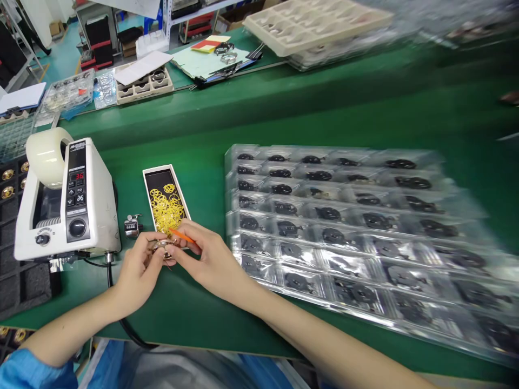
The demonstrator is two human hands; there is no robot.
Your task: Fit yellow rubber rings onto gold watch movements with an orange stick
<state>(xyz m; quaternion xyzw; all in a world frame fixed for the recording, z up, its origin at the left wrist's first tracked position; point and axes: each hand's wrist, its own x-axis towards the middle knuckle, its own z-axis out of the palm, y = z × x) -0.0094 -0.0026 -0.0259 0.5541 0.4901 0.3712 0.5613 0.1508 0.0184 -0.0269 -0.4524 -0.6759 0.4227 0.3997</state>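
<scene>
My left hand (pixel 140 266) is closed around a small shiny metal piece (pixel 161 245), perhaps a watch part; the fingers cover much of it. Beside it, my right hand (pixel 205 256) pinches an orange stick-like tool (pixel 182 235), and its thumb touches the same metal piece. Just behind both hands lies a white box (pixel 144 178) with a dark inside, holding a heap of thin yellow rings (pixel 167 208). A small metal tally counter (pixel 132 226) sits to the left of the box.
A white tape dispenser (pixel 95 200) stands at left, its black cable (pixel 110 275) running down to the table edge. Clear plastic trays (pixel 233 216) with dark parts cover the right side. Along the back are a beige tray (pixel 267 27), a clipboard (pixel 194 64) and a compartment tray (pixel 141 92).
</scene>
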